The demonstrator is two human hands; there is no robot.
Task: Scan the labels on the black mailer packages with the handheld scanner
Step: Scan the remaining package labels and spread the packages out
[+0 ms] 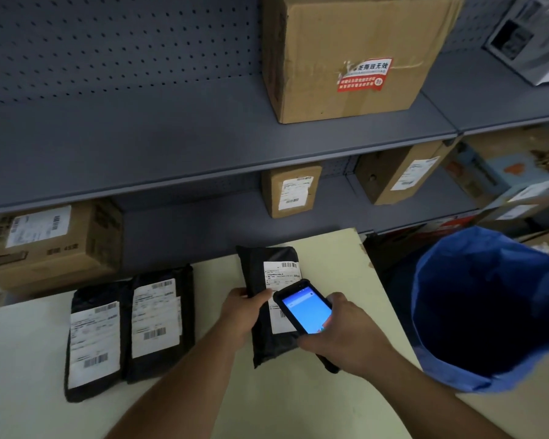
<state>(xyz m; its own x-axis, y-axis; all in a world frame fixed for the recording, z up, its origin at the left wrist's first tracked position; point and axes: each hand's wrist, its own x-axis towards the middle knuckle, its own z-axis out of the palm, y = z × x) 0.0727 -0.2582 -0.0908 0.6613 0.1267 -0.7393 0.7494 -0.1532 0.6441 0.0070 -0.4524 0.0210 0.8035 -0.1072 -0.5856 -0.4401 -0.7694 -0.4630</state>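
A black mailer package [260,270] with a white label [281,274] is held over the pale table [330,255]. My left hand [240,313] grips its left edge. My right hand [346,334] holds the handheld scanner [305,308], its blue screen lit, just over the lower part of that label. Two more black mailers lie flat on the table to the left: one [92,340] at the far left and one [159,321] beside it, both with labels facing up.
A blue bag-lined bin [488,312] stands at the right, close to my right arm. Grey metal shelves [203,144] run behind the table, holding cardboard boxes [355,55], [290,191], [51,245].
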